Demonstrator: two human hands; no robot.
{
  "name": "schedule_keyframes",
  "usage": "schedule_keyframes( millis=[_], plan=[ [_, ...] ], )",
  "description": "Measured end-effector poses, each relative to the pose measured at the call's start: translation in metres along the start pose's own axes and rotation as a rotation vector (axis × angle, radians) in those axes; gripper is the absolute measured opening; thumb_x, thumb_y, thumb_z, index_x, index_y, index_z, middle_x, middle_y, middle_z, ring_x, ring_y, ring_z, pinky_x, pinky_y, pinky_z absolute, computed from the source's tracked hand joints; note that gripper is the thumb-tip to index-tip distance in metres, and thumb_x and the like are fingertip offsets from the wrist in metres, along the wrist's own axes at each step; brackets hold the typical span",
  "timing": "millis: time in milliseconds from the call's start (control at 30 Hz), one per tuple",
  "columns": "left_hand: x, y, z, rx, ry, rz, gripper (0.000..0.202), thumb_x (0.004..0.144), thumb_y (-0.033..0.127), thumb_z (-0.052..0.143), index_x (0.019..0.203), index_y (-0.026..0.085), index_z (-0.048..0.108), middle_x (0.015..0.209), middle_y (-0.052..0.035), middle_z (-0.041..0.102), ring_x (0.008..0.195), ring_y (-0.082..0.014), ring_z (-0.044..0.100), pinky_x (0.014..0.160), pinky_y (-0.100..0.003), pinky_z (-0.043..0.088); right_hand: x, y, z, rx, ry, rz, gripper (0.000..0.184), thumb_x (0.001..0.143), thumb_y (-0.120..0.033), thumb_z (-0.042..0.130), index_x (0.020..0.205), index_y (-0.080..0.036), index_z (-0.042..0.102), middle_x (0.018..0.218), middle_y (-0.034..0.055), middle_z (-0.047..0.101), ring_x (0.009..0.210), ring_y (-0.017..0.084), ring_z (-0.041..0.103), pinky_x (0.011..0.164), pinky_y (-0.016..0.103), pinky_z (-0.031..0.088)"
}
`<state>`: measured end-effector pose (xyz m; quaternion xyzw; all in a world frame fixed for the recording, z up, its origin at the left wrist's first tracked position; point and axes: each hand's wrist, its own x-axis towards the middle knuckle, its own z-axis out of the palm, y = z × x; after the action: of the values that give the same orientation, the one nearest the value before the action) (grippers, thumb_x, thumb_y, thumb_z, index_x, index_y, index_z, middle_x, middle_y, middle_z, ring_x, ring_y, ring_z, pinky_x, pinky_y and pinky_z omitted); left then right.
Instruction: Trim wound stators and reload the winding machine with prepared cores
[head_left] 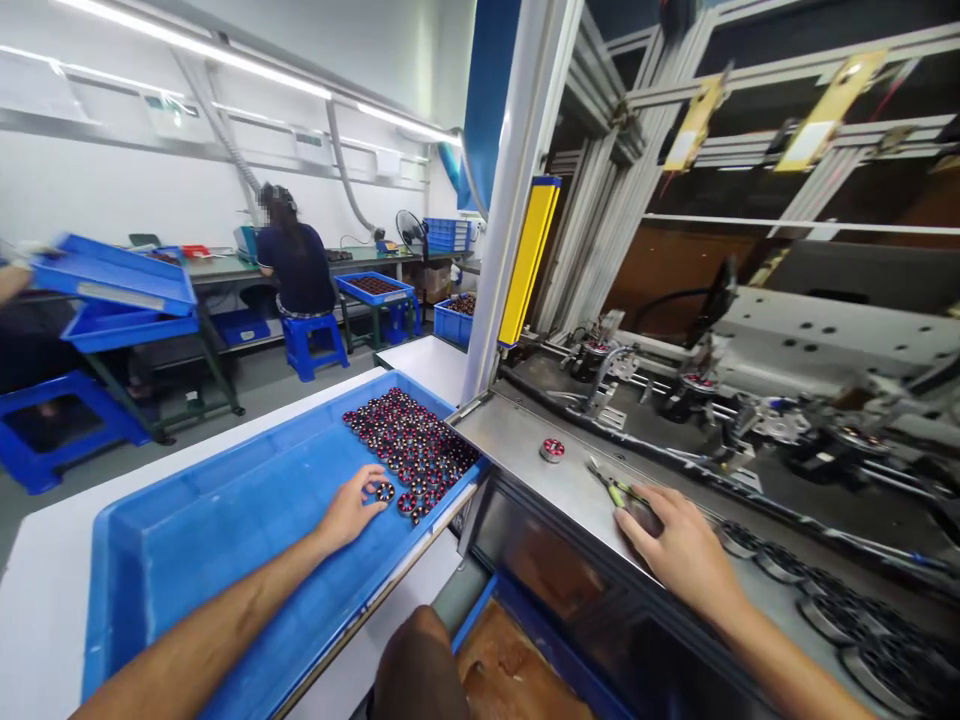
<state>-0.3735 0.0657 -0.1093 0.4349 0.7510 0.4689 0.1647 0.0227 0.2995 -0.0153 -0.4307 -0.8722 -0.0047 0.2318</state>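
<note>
My left hand (351,510) reaches into a long blue tray (247,510), its thumb and fingers closed around the edge of a small round motor stator (385,492). Right beside it, many similar dark stators with red and copper-coloured windings (412,440) fill the tray's far right end. On the metal ledge (510,428) of the machine, my right hand (679,545) grips green-handled pliers (616,492), with their jaws pointing away to the left. A single red-wound stator (553,451) sits on the ledge just left of the pliers' tip.
Several round metal parts (780,562) line the ledge at right. Behind the ledge stands a framed machine with fixtures (694,385) and a yellow guard bar (529,262). A co-worker (296,250) sits on a blue stool; another person's arm at far left holds a blue tray (112,275).
</note>
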Motion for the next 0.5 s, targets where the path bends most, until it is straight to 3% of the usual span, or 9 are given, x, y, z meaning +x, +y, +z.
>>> schedule_keyframes(
  millis=[300, 500],
  plan=[
    [0.0, -0.013, 0.02, 0.008, 0.003, 0.075, 0.036, 0.088, 0.027, 0.063, 0.122, 0.017, 0.056, 0.121, -0.0087, 0.062, 0.101, -0.024, 0.063, 0.086, -0.046, 0.054, -0.004, -0.004, -0.001, -0.023, -0.003, -0.006, 0.045, 0.086, -0.04, 0.05, 0.113, -0.006, 0.065, 0.116, 0.0185, 0.063, 0.109, 0.032, 0.057, 0.1, 0.045, 0.043],
    [-0.006, -0.016, 0.023, 0.079, 0.011, 0.089, 0.057, 0.069, 0.033, 0.072, 0.119, 0.016, 0.052, 0.118, -0.0125, 0.061, 0.099, -0.0289, 0.065, 0.086, -0.047, 0.057, -0.008, -0.017, -0.011, -0.006, 0.003, 0.032, 0.032, 0.086, -0.031, 0.06, 0.11, -0.011, 0.063, 0.115, 0.0136, 0.063, 0.11, 0.028, 0.056, 0.099, 0.044, 0.044]
  ],
)
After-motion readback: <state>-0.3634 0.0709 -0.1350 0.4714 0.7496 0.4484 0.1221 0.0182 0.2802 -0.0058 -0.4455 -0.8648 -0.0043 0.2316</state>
